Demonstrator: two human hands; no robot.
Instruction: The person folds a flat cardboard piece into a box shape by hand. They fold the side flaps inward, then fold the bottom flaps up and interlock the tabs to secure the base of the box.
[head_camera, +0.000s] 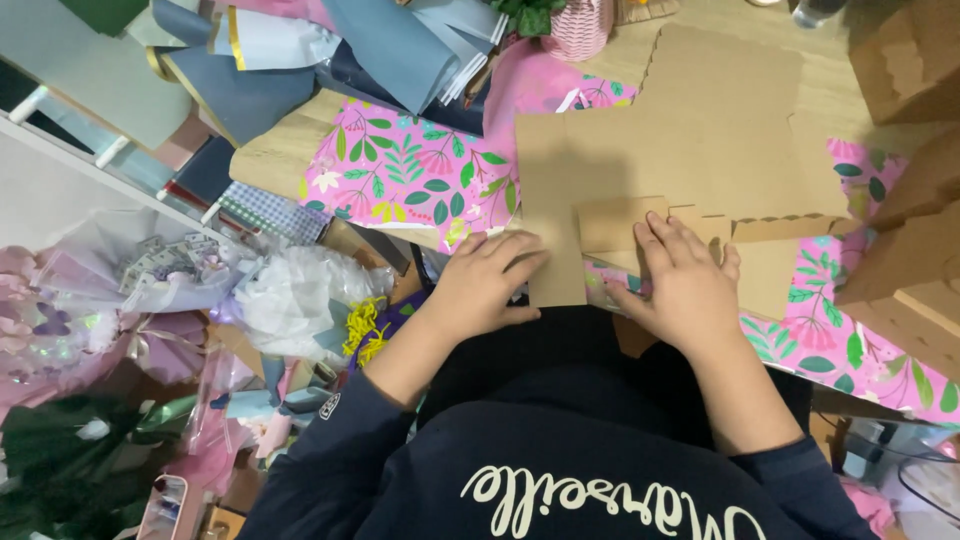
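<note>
A flat brown cardboard box blank (690, 140) lies unfolded on a sheet of pink floral wrapping paper (420, 175) on a wooden table. My left hand (480, 285) rests palm down at the near left corner of the cardboard, fingers pointing right onto a narrow flap. My right hand (685, 280) presses flat on a folded-over flap (620, 222) near the front edge. Both hands hold nothing; their fingers are spread on the cardboard.
Rolls and sheets of grey, blue and white paper (400, 45) pile at the back left. A pink woven basket (578, 28) stands behind the cardboard. More brown cardboard pieces (915, 230) stack at the right. Wrapped bouquets and plastic film (180, 290) crowd the floor at the left.
</note>
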